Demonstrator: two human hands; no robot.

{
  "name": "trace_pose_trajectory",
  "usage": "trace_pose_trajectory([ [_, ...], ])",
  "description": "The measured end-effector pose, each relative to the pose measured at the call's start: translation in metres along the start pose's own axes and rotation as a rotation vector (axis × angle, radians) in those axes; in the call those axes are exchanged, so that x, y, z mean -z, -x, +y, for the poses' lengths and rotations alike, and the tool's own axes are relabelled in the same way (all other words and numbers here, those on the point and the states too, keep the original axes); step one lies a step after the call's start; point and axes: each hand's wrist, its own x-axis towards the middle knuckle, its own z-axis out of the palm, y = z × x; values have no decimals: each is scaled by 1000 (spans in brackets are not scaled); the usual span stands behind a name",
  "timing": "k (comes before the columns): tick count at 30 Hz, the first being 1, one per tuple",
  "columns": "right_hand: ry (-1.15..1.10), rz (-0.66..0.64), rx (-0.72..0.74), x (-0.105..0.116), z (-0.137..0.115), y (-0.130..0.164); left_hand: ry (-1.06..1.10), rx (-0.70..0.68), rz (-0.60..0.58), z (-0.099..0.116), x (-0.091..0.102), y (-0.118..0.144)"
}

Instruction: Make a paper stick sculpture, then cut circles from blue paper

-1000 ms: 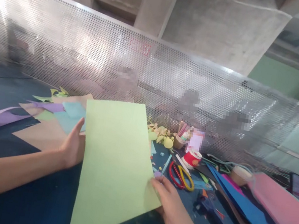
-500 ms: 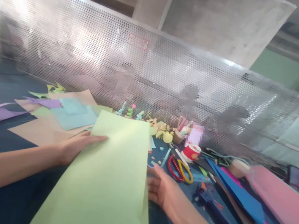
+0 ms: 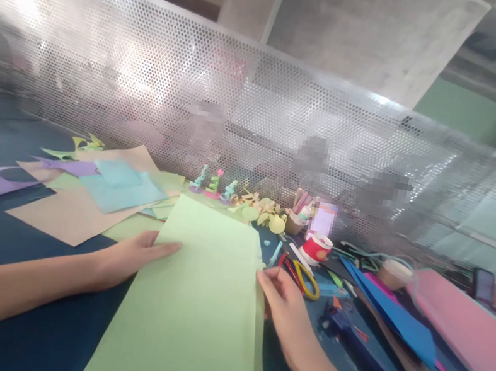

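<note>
A long sheet of light green paper is held up in front of me, above the dark blue table. My left hand grips its left edge, thumb lying on the front face and the other fingers hidden behind. On the right edge, my right hand pinches the paper between thumb and fingers. A second edge shows along that side, so the paper looks folded or doubled there. Just beyond my right hand lie scissors with red and yellow handles.
Loose coloured paper is spread at the left. Small spiral paper figures stand before the perforated metal screen. At the right are a red-and-white tape roll, a dark blue glue gun, blue card and pink card.
The green paper has shifted right and its far end has dropped a little. My right hand has closed from loose fingers beside the edge to a pinch on it.
</note>
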Motion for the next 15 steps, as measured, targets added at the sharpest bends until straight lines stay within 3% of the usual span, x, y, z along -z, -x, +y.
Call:
trace_pose_trajectory([
  [6, 52, -8, 7, -1, 6, 1, -70, -7, 84, -3, -3, -1],
  [11, -60, -111, -119, -1, 2, 4, -36, -61, 184, 0, -2, -4],
  [15, 70, -138, 7, 0, 5, 4, 20, -112, 199, -1, 0, -7],
])
